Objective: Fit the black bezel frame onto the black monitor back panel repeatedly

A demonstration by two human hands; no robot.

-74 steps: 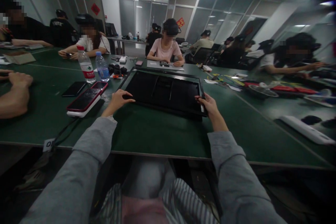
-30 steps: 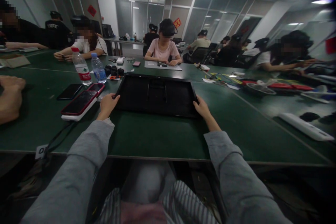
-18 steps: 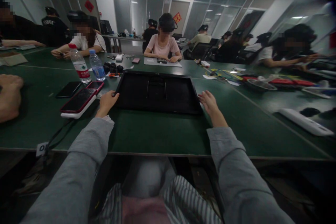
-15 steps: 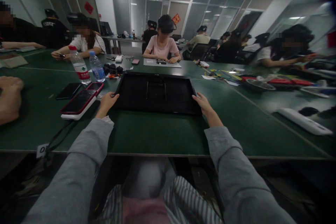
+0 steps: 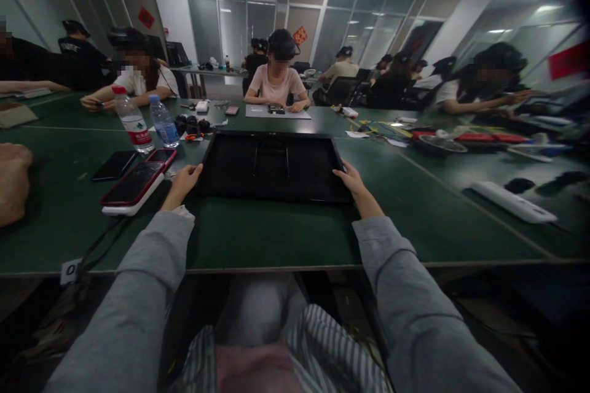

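Both your hands are on the black panel [image 5: 230,166], which lies about flat in front of you on the bench [image 5: 276,233].

About half a second ago your right hand [image 5: 354,181] was opened away from the edge; now it is clamped on the right rim, with the thumb on top and the other fingers outside. Your left hand [image 5: 184,183] is clamped on the left edge, with thumb and fingers closed there. So the panel is now held from two opposite sides, which should make it steadier, I judge. Whether its whole underside touches the bench, I cannot tell. The red-edged phone [image 5: 131,185] is near your left hand, and the blue-capped bottle [image 5: 163,124] stands farther behind it.
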